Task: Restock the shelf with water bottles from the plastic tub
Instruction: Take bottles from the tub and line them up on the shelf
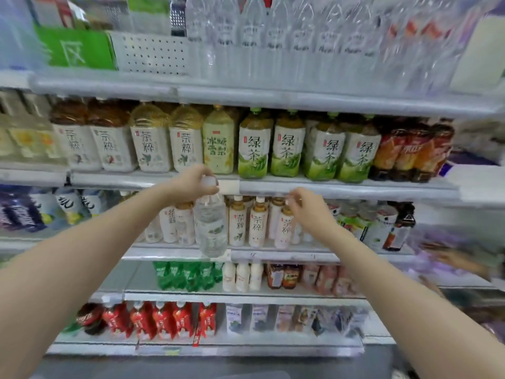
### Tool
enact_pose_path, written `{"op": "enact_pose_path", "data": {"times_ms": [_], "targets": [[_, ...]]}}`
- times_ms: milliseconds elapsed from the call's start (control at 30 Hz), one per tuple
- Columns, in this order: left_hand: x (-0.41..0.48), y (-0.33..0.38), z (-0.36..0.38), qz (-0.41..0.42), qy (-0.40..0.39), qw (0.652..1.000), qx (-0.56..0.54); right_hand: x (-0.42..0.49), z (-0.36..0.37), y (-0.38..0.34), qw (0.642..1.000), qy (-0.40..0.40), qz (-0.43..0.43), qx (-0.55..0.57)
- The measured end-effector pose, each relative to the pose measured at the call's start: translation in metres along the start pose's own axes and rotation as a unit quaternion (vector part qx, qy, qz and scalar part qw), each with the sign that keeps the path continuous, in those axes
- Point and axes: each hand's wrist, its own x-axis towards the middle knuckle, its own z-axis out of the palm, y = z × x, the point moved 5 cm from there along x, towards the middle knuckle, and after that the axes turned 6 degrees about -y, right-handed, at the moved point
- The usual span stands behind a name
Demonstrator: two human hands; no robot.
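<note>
Up close, two bare forearms (95, 255) reached in from the bottom corners toward the shelves. The left hand (195, 183) had its fingers (203, 193) clenched round the white cap and neck of one water bottle (211, 228). The bottle hung upright straight below that hand, in front of the third shelf (169, 253) down. The right hand (307, 207) was raised just to the right, apart from the bottle. Its fingers were curled by the cap of a small tea bottle (284, 228); whether they pinched anything could not be told. Farther back, five shelf levels showed. On the second shelf (341, 188) stood four large pale tea bottles (150, 143), one yellow bottle (218, 143) and four green tea bottles (254, 149). On the top shelf (246, 90), well above both hands, stood a row of clear water bottles (276, 42), too blurred to count.
</note>
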Motion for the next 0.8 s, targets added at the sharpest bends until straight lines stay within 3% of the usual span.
{"op": "enact_pose_path", "data": {"times_ms": [267,433,633,800], "targets": [[-0.036,0.080,-0.061,0.015,0.064,0.993,-0.099,-0.011,-0.085,-0.031,0.997,0.044,-0.058,0.014],[-0.036,0.113,-0.098,0.058,0.123,0.982,-0.133,-0.002,-0.120,-0.050,0.992,0.060,-0.078,0.079],[-0.019,0.142,-0.125,0.112,0.160,0.956,-0.218,0.016,-0.131,-0.060,0.985,-0.001,-0.103,0.139],[0.002,0.161,-0.135,0.160,0.184,0.948,-0.206,0.031,-0.139,-0.072,0.977,-0.050,-0.122,0.167]]}}
